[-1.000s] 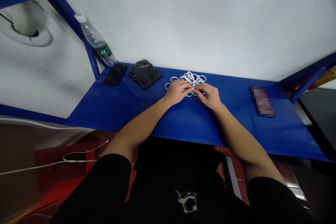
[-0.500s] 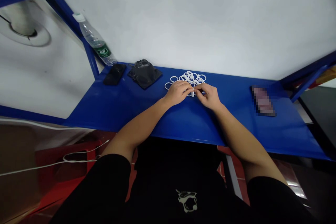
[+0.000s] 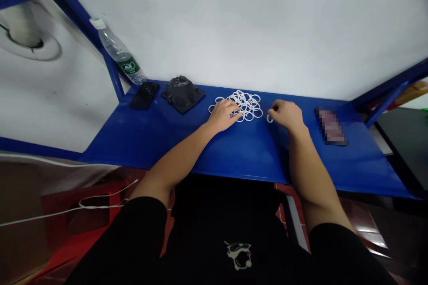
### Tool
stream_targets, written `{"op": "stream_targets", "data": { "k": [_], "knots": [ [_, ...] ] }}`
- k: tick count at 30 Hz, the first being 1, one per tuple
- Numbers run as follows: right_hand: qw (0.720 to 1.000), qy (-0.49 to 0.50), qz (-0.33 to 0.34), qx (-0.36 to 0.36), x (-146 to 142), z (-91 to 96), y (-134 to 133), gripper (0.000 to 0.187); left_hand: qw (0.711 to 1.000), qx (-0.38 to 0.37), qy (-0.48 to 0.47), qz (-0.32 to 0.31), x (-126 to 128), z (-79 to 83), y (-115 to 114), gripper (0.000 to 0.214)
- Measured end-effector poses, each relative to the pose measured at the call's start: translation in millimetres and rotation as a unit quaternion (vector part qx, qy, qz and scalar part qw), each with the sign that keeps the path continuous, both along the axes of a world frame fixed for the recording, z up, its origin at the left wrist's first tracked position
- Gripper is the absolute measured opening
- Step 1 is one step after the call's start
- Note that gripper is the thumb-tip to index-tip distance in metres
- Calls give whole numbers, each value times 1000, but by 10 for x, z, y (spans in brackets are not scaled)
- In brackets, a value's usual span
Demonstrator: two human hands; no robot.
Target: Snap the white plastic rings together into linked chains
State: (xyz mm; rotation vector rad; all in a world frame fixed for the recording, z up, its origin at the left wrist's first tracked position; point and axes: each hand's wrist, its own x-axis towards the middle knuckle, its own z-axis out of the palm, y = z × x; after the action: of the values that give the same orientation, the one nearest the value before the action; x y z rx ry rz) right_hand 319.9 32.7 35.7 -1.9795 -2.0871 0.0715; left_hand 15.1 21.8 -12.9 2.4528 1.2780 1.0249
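A heap of several white rings [image 3: 246, 103] lies on the blue table [image 3: 234, 151] near the wall. My left hand [image 3: 223, 114] rests at the heap's left edge, fingers curled with the tips touching the rings. My right hand [image 3: 286, 115] is to the right of the heap, fingers curled in a pinch on a single white ring [image 3: 269, 118] that sits apart from the pile just above the table.
At the back left are a black bag [image 3: 182, 93], a dark phone [image 3: 143, 95] and a leaning plastic water bottle [image 3: 119, 53]. Another phone [image 3: 329, 125] lies at the right. A blue frame post [image 3: 112, 69] rises at the left; a white cable [image 3: 83, 205] trails below.
My right hand has moved right, away from the heap and from my left hand, carrying one white ring with it. My left hand stays at the pile.
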Motion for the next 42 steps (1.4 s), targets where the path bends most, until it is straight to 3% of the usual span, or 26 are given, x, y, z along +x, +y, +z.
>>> {"op": "stream_targets", "data": {
  "k": [4, 11, 15, 21, 30, 42],
  "knots": [
    [994, -55, -19, -95, 118, 16, 29, 13, 1000, -9, 6, -4, 18, -21, -12, 15],
    [996, 55, 72, 17, -186, -98, -44, 30, 1000, -22, 13, -15, 29, 0, -39, 18],
    [990, 60, 124, 21, -390, -253, -44, 31, 999, -23, 11, -21, 39, -4, -41, 17],
    [986, 90, 140, 18, -378, -372, 37, 33, 999, -24, 6, -37, 43, -25, -34, 15],
    [980, 116, 162, 27, -430, -315, -3, 37, 999, -23, 9, -48, 37, -36, -28, 15],
    [988, 107, 107, 33, -343, -165, -45, 39, 998, -22, 11, -49, 38, 3, -61, 15]
  ]
}}
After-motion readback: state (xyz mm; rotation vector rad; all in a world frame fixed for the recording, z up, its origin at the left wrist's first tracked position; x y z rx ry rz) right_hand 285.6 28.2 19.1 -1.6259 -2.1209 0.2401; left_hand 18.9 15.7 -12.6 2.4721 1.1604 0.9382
